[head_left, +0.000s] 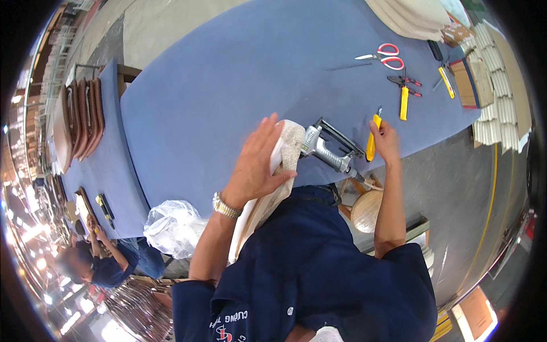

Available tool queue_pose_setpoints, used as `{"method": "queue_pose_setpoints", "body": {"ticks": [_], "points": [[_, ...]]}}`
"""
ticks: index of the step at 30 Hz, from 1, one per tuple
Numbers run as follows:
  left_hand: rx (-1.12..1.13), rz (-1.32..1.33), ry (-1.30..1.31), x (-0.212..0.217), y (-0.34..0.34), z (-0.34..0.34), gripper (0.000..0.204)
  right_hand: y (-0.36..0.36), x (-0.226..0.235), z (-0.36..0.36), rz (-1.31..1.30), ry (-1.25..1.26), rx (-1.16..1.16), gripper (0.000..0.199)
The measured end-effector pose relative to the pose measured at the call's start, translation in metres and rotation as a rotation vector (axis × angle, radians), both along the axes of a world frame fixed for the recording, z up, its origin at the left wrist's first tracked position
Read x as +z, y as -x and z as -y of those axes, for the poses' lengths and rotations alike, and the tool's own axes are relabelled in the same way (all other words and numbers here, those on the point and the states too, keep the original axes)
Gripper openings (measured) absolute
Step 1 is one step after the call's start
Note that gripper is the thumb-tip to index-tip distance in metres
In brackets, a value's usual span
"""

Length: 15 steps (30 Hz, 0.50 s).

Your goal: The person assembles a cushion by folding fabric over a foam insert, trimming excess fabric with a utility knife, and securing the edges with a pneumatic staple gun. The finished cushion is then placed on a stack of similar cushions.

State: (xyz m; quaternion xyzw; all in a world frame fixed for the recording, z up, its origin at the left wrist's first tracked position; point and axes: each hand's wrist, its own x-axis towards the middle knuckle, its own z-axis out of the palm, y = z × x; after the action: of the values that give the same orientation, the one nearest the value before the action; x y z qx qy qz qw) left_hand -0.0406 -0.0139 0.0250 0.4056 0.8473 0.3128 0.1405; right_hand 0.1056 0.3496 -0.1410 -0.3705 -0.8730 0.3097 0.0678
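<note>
My left hand (254,161) lies along a padded piece (292,137) covered in beige fabric, its fingers stretched out and the thumb across the edge. That piece leans between the table edge and my body, with a white side and a brown edge showing lower down. In my right hand (387,142) is a yellow utility knife (372,138), blade end pointing away from me. Between the two hands a silver staple gun (327,150) lies on the blue-covered table (228,74), its hose fitting toward the near edge.
Red-handled scissors (389,54), pliers (403,81) and a yellow-handled tool (404,105) lie at the right. Beige padding (410,18) is stacked at the far right. A clear plastic bag (175,228) and a wooden stool (367,211) are close by. Another person (108,262) works at the left.
</note>
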Motion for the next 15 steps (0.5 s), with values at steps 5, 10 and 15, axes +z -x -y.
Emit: {"method": "queue_pose_setpoints", "body": {"ticks": [5, 10, 15], "points": [[-0.044, 0.280, 0.008, -0.046, -0.004, 0.012, 0.126, 0.054, 0.147, 0.103, -0.354, 0.283, 0.197, 0.046], [-0.076, 0.535, -0.208, -0.061, -0.005, 0.027, 0.134, 0.063, 0.151, 0.216, -0.319, 0.286, 0.450, 0.049], [-0.068, 0.499, -0.053, -0.043, 0.003, 0.030, 0.121, 0.048, 0.126, 0.210, -0.381, 0.261, 0.475, 0.040]]}}
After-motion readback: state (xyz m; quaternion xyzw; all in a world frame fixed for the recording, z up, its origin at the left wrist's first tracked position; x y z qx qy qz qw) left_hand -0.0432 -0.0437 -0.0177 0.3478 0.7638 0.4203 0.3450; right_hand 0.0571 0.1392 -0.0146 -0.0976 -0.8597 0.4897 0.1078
